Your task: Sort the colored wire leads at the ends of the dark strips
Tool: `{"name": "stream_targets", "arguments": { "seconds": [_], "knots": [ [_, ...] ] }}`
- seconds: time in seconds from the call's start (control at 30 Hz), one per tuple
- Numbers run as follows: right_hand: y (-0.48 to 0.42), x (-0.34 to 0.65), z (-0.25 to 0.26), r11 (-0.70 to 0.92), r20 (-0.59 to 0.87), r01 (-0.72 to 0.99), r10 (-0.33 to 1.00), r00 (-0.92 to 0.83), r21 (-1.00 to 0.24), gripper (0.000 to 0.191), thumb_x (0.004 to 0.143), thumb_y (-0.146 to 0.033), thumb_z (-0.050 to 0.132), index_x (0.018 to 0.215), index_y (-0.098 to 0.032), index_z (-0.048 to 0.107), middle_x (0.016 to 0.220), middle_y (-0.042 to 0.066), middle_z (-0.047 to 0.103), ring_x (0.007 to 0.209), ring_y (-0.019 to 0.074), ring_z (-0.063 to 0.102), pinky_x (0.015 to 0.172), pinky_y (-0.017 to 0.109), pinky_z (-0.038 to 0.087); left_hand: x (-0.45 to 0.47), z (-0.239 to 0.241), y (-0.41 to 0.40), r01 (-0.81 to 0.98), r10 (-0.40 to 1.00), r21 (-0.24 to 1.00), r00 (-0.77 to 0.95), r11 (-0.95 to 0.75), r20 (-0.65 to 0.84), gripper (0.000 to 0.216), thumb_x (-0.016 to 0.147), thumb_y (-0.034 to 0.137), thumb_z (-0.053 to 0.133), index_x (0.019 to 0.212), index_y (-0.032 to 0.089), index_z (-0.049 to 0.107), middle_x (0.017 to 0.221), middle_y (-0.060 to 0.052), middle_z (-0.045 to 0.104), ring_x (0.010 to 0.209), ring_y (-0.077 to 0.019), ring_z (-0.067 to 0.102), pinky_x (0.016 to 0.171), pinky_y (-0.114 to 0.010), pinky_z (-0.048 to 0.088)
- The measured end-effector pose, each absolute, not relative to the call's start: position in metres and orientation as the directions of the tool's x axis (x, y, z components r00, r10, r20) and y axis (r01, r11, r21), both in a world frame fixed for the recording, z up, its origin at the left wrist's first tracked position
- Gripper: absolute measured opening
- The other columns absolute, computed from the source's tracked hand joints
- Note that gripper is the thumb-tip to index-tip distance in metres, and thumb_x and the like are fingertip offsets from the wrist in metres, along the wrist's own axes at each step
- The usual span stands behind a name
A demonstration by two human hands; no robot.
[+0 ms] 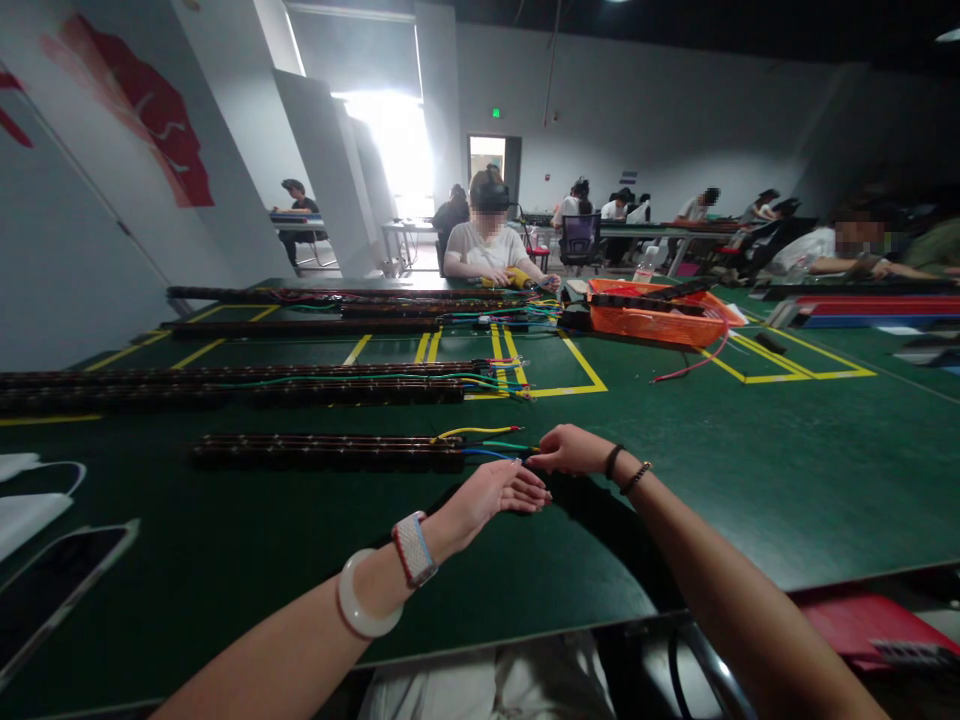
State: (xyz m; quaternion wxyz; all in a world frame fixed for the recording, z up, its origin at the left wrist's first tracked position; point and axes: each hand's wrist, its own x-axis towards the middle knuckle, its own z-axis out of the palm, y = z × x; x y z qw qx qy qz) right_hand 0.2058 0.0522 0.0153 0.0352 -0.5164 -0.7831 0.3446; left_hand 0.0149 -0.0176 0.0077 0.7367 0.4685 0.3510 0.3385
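Note:
A dark bundle of long bars (330, 450) lies across the green table in front of me. From its right end come a yellow wire (480, 431), a green wire (504, 445) and a blue wire (484, 453). My right hand (574, 450) is closed, its fingertips pinched at the end of the green wire. Just left of and below it, my left hand (506, 497) has its fingers stretched out, palm turned toward the right. Its thumb side is close to the blue wire's end; whether they touch is hidden.
Longer wired bar bundles (360, 383) lie farther back. An orange basket (652, 318) holds dark parts. Across the table (787, 450) sits a person (487, 245) with a yellow tool (517, 277). A phone (64, 590) and white items (34, 505) lie at left.

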Motion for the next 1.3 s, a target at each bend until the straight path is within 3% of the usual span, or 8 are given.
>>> {"name": "stream_targets", "arguments": {
  "seconds": [0.2,0.4,0.6,0.77,0.83,0.9,1.03,1.3],
  "knots": [
    [0.051,0.200,0.014,0.429,-0.130,0.811,0.849,-0.512,-0.398,0.041,0.077,-0.048,0.055,0.054,-0.015,0.055,0.047,-0.003,0.049,0.044,0.0060,0.034,0.044,0.022,0.023,0.015,0.007,-0.018,-0.198,0.832,0.937,0.536,0.289,-0.144,0.039,0.088,0.039,0.042,0.085,0.007,0.065,0.093,-0.020,0.068,0.083,-0.0248,0.065,0.082,-0.040,0.048],
    [0.052,0.204,0.012,0.438,-0.145,0.792,0.831,-0.537,-0.426,0.041,0.079,-0.048,0.053,0.056,-0.014,0.054,0.046,-0.005,0.046,0.044,0.0056,0.030,0.045,0.022,0.020,0.015,0.006,-0.017,-0.190,0.833,0.941,0.535,0.280,-0.140,0.039,0.086,0.041,0.045,0.085,0.007,0.064,0.091,-0.019,0.068,0.082,-0.0244,0.065,0.081,-0.039,0.048],
    [0.057,0.208,0.009,0.489,-0.005,0.740,0.833,-0.554,-0.462,0.045,0.074,-0.056,0.058,0.058,-0.014,0.054,0.050,-0.005,0.045,0.049,0.0066,0.032,0.047,0.021,0.022,0.014,0.002,-0.015,-0.205,0.827,0.937,0.547,0.281,-0.128,0.041,0.085,0.045,0.047,0.086,0.008,0.064,0.091,-0.018,0.068,0.082,-0.0237,0.065,0.081,-0.039,0.048],
    [0.058,0.203,0.009,0.510,0.243,0.640,0.853,-0.461,-0.575,0.040,0.078,-0.055,0.055,0.085,-0.016,0.063,0.077,0.002,0.056,0.062,0.0106,0.048,0.056,0.023,0.039,0.015,0.005,-0.018,-0.201,0.827,0.928,0.538,0.313,-0.162,0.037,0.084,0.042,0.050,0.087,0.008,0.065,0.090,-0.017,0.068,0.084,-0.0241,0.065,0.082,-0.038,0.047],
    [0.057,0.198,0.006,0.563,0.346,0.615,0.826,-0.445,-0.552,0.041,0.077,-0.052,0.058,0.099,-0.019,0.063,0.095,0.006,0.056,0.077,0.0142,0.054,0.069,0.027,0.045,0.015,0.006,-0.019,-0.203,0.829,0.926,0.534,0.317,-0.167,0.036,0.083,0.042,0.052,0.087,0.009,0.065,0.090,-0.017,0.068,0.084,-0.0243,0.065,0.082,-0.038,0.046],
    [0.056,0.192,0.003,0.612,0.398,0.612,0.791,-0.465,-0.502,0.047,0.076,-0.051,0.060,0.112,-0.021,0.058,0.110,0.009,0.053,0.096,0.0192,0.054,0.084,0.034,0.043,0.016,0.006,-0.020,-0.207,0.830,0.925,0.532,0.317,-0.166,0.036,0.083,0.042,0.052,0.087,0.009,0.065,0.090,-0.017,0.068,0.084,-0.0243,0.064,0.081,-0.038,0.046],
    [0.054,0.184,-0.005,0.671,0.368,0.622,0.742,-0.561,-0.404,0.057,0.079,-0.046,0.060,0.129,-0.025,0.045,0.126,0.010,0.050,0.117,0.0236,0.044,0.099,0.043,0.030,0.016,0.008,-0.021,-0.210,0.827,0.923,0.537,0.323,-0.168,0.036,0.083,0.041,0.052,0.087,0.008,0.066,0.089,-0.017,0.068,0.083,-0.0241,0.064,0.080,-0.037,0.046],
    [0.055,0.175,-0.011,0.676,0.306,0.626,0.736,-0.604,-0.389,0.051,0.081,-0.043,0.059,0.128,-0.026,0.048,0.113,0.008,0.057,0.106,0.0220,0.047,0.095,0.041,0.030,0.016,0.009,-0.021,-0.248,0.817,0.899,0.548,0.360,-0.176,0.031,0.083,0.036,0.054,0.094,0.008,0.064,0.089,-0.017,0.068,0.083,-0.0240,0.064,0.079,-0.037,0.046]
  ]
}}
